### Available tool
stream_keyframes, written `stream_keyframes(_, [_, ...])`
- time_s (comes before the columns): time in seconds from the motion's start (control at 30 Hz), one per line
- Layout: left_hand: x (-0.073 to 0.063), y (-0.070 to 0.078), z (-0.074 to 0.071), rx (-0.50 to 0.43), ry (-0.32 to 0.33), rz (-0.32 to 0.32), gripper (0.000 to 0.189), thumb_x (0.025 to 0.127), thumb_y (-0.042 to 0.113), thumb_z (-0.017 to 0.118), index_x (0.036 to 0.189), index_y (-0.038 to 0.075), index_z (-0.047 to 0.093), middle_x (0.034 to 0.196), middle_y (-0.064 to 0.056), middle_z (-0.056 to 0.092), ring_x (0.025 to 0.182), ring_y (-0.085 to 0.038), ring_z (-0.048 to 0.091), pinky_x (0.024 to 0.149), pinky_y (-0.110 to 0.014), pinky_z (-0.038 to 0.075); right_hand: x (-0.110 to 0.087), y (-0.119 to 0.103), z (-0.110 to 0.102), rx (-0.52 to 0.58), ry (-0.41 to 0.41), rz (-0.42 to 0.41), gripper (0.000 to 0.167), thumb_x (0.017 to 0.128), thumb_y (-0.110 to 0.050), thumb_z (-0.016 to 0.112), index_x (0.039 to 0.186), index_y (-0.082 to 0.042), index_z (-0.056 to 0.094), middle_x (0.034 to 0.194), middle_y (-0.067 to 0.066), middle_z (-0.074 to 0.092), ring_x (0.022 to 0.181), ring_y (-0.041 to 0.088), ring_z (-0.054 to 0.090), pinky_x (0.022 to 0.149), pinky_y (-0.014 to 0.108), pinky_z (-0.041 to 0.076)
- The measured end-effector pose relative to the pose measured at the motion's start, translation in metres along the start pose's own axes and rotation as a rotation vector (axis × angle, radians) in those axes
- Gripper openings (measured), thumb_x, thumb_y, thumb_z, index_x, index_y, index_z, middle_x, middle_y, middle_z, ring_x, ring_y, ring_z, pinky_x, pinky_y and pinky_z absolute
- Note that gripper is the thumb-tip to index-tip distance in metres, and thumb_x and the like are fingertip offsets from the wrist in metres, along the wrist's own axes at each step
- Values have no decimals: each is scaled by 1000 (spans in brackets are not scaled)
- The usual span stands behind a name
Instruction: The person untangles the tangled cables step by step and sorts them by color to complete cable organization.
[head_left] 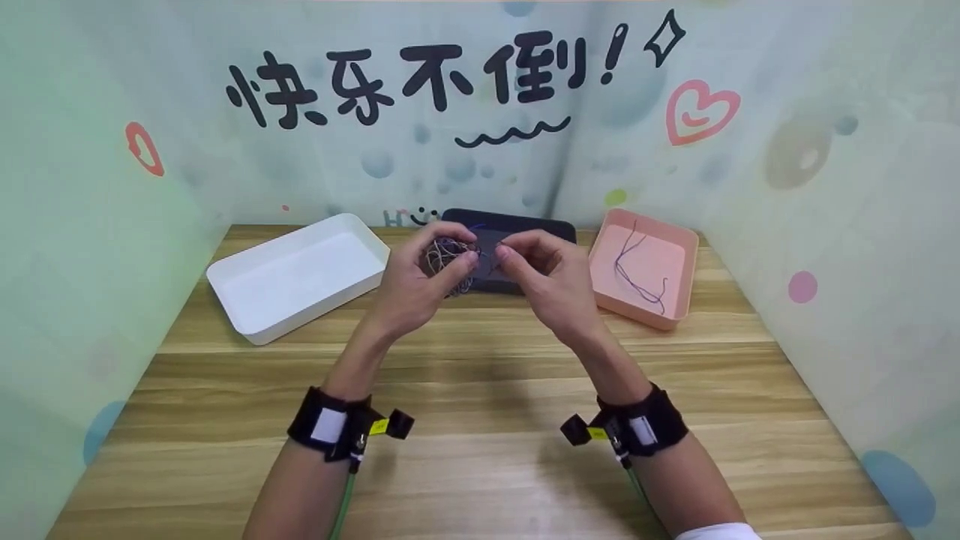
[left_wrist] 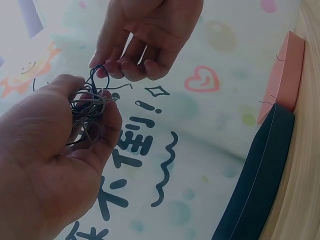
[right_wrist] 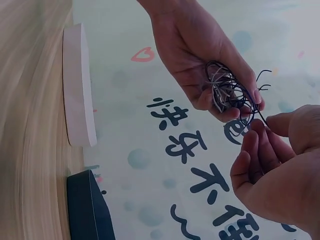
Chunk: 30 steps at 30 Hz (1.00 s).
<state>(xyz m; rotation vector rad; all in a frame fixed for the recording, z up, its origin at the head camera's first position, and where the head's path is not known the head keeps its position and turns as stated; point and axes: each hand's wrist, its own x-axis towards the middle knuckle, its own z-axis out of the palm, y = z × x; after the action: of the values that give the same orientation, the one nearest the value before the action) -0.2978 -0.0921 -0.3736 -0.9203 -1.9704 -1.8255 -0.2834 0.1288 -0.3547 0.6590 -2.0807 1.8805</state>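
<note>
A tangled bundle of thin dark and light wires (head_left: 445,257) is held up above the table. My left hand (head_left: 412,281) grips it between thumb and curled fingers; part of the bundle is hidden in the palm. Close to its right, my right hand (head_left: 556,285) pinches a dark strand (right_wrist: 263,119) between thumb and forefinger. In the left wrist view, a dark loop (left_wrist: 93,75) rises from the tangle to the right fingertips. Bent wire ends (right_wrist: 265,88) stick out past the left fingers in the right wrist view.
Behind the hands lies a dark tray (head_left: 551,225), partly covered by them. To the left is a white tray (head_left: 300,262). On the right, a pink tray (head_left: 664,259) contains a few thin dark wires (head_left: 617,264). A printed curtain surrounds the wooden table (head_left: 465,420).
</note>
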Motion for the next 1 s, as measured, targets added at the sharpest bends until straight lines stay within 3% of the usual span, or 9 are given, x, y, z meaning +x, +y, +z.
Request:
stream_keyframes(0.23, [1,0,-4,-27,40,2,19,108,5,71,126,-1,70,108,-13,77,95,-21,78,78,-26,67,2,0,-8,130,-7,110,13,109,-10,76,114,1,79,92,0,78,87,15,74,79,27,66])
stream_keyframes(0.4, [1,0,-7,-41,58,12,19,108,4,70,125,-4,70,104,-13,76,92,-18,78,77,-29,68,1,0,-11,197,-5,128,16,108,-7,76,115,7,75,91,2,79,85,16,75,78,28,67])
stream_keyframes(0.5, [2,0,-8,-45,75,17,19,109,4,69,125,-4,70,103,-11,76,93,-17,77,80,-30,69,1,0,-13,243,19,131,10,108,-5,74,109,5,76,91,3,80,84,17,77,77,29,68])
stream_keyframes(0.57, [2,0,-10,-46,101,25,17,109,5,69,124,-3,70,102,-9,76,93,-17,77,82,-31,69,0,0,-14,291,40,139,7,108,-2,72,103,1,76,90,5,80,84,18,78,75,30,68])
stream_keyframes(0.73, [3,1,-14,-54,193,41,15,108,5,69,120,-5,70,97,-7,76,90,-20,76,80,-30,68,-1,2,-16,414,74,193,23,106,5,63,88,-7,71,88,10,80,81,21,77,71,32,67])
stream_keyframes(0.9, [5,2,-17,-69,259,46,18,107,5,70,120,-7,69,96,-9,75,88,-21,75,75,-29,67,-1,4,-18,538,120,286,27,104,3,54,83,-6,69,83,9,77,75,19,72,70,30,63])
stream_keyframes(1.0, [4,3,-20,-84,295,49,15,108,6,69,119,-3,70,97,-10,74,87,-19,74,74,-28,66,2,5,-21,603,166,345,28,104,-1,52,84,-5,70,82,8,76,75,17,71,69,27,61])
